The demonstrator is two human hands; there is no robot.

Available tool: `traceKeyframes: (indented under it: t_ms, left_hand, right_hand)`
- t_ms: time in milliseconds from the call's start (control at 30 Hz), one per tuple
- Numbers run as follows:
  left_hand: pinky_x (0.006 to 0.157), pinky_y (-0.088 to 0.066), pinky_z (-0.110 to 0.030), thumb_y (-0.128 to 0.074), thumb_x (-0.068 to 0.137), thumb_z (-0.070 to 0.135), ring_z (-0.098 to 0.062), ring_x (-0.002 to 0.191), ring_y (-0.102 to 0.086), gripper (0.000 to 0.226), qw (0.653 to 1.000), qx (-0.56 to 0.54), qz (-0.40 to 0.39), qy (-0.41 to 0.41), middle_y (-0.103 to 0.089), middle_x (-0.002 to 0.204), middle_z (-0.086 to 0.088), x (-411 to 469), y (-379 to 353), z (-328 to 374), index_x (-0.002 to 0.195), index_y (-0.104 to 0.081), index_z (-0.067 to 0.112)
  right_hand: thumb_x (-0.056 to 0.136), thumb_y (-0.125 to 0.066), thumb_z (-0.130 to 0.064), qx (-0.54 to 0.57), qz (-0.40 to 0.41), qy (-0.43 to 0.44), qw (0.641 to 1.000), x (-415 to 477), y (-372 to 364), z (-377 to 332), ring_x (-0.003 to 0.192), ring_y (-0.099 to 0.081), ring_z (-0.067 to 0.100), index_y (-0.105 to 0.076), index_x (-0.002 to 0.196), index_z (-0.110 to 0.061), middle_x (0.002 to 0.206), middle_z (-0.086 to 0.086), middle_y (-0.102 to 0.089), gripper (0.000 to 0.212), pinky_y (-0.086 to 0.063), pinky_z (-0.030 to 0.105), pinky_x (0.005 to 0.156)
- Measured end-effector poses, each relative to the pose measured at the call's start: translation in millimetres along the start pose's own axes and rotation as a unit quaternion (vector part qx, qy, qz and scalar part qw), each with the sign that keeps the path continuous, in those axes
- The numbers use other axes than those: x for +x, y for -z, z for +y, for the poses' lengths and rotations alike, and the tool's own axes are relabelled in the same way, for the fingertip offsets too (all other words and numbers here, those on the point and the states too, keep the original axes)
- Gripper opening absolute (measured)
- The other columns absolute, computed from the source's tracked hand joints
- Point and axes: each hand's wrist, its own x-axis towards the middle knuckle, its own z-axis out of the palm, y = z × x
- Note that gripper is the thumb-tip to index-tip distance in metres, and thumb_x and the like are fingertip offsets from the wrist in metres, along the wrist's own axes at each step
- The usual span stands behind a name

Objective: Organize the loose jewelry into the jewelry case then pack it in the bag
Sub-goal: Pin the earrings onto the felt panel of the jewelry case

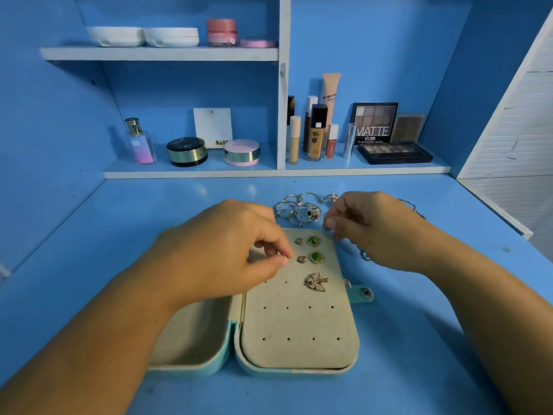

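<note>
Pinching near jewelry case [299,324] top: left hand [221,247], right hand [368,226] fingers [330,223]; contents unclear.

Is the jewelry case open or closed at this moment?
Open. The case lies spread flat; its left half and its holed panel both face up, with earrings on the panel.

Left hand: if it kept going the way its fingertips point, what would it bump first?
Likely the small gold stud on the jewelry case panel, just beyond the left hand; the hand's height above it is unclear.
</note>
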Motion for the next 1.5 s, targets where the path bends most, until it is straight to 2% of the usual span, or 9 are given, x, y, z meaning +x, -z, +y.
traceKeyframes:
  t_ms: [267,400,667,767,900,1000,1133,1300,1500]
  left_hand:
    - [0.083,-0.046,-0.029,-0.051,0.083,0.047,0.001,0.088,-0.053,0.023,0.996,0.065,-0.053,0.006,-0.062,0.089,0.021,-2.8,-0.7,6.3,0.091,-0.070,0.037]
    - [0.079,-0.041,-0.021,-0.047,0.082,0.044,0.002,0.085,-0.052,0.025,0.995,0.088,-0.052,0.008,-0.061,0.085,0.022,-5.0,-0.7,7.4,0.090,-0.070,0.036]
    - [0.072,-0.051,-0.033,-0.055,0.079,0.040,-0.003,0.078,-0.056,0.018,0.993,0.111,-0.024,-0.014,-0.062,0.079,0.017,-6.6,-3.2,14.1,0.081,-0.072,0.033]
    - [0.068,-0.050,-0.032,-0.058,0.077,0.038,-0.002,0.075,-0.055,0.015,0.992,0.122,-0.019,-0.031,-0.061,0.076,0.017,-6.3,-5.8,12.9,0.079,-0.073,0.033]
    - [0.072,-0.049,-0.028,-0.059,0.079,0.053,0.004,0.081,-0.054,0.023,0.996,0.066,-0.058,0.017,-0.059,0.084,0.023,-8.0,-3.0,9.8,0.092,-0.073,0.040]
    - [0.065,-0.045,-0.020,-0.063,0.081,0.055,0.009,0.079,-0.055,0.022,0.997,0.017,-0.067,0.036,-0.060,0.086,0.025,-9.5,0.9,7.6,0.097,-0.072,0.043]
    - [0.066,-0.046,-0.019,-0.072,0.083,0.039,-0.001,0.078,-0.057,0.009,0.997,-0.018,-0.033,0.064,-0.063,0.082,0.019,-5.1,4.1,-0.7,0.092,-0.071,0.039]
    - [0.083,-0.043,-0.017,-0.073,0.064,0.063,0.007,0.102,-0.051,0.044,0.990,-0.065,-0.040,0.116,-0.055,0.103,0.023,-3.3,2.9,-10.7,0.102,-0.060,0.047]
    - [0.102,-0.035,-0.020,-0.072,0.058,0.067,0.012,0.125,-0.039,0.096,0.979,-0.107,-0.096,0.143,-0.044,0.135,0.029,0.6,-1.9,-15.1,0.143,-0.035,0.044]
  right_hand:
    - [0.094,-0.056,-0.027,0.022,-0.018,-0.026,0.999,-2.6,-2.7,-3.0,0.056,-0.053,-0.006,-0.062,0.086,-0.025,0.077,-0.007,-0.067,0.010,-0.038,0.014,0.053]
    - [0.094,-0.056,-0.027,0.041,-0.018,-0.043,0.998,-2.9,-3.8,-4.5,0.058,-0.053,0.001,-0.063,0.086,-0.025,0.077,-0.008,-0.067,0.011,-0.039,0.018,0.055]
    - [0.094,-0.056,-0.028,0.055,-0.013,-0.056,0.997,-3.0,-4.2,-5.5,0.057,-0.054,-0.001,-0.064,0.088,-0.022,0.078,-0.006,-0.067,0.012,-0.038,0.015,0.052]
    - [0.095,-0.056,-0.026,0.066,-0.012,-0.062,0.996,-3.0,-4.8,-5.4,0.052,-0.053,-0.008,-0.064,0.086,-0.021,0.077,-0.005,-0.067,0.013,-0.037,0.009,0.046]
    - [0.095,-0.056,-0.026,0.095,-0.005,-0.077,0.992,-3.7,-4.5,-5.8,0.050,-0.054,-0.009,-0.066,0.084,-0.019,0.076,-0.003,-0.067,0.016,-0.039,0.009,0.048]
    - [0.095,-0.055,-0.023,0.135,0.004,-0.087,0.987,-4.2,-4.1,-7.3,0.054,-0.057,-0.010,-0.067,0.085,-0.017,0.078,-0.001,-0.068,0.016,-0.043,0.006,0.051]
    - [0.094,-0.056,-0.028,0.162,0.017,-0.093,0.982,-3.8,-1.8,-6.4,0.083,-0.067,0.010,-0.069,0.087,-0.021,0.090,-0.001,-0.073,0.016,-0.055,0.031,0.075]
    - [0.095,-0.055,-0.027,0.183,0.027,-0.083,0.979,-5.3,-2.2,-11.0,0.081,-0.067,0.007,-0.068,0.090,-0.017,0.090,-0.002,-0.073,0.017,-0.048,0.017,0.066]
    - [0.095,-0.055,-0.023,0.233,0.044,-0.071,0.969,-4.8,-3.0,-12.7,0.071,-0.065,0.001,-0.068,0.089,-0.013,0.079,-0.004,-0.071,0.017,-0.048,0.017,0.065]
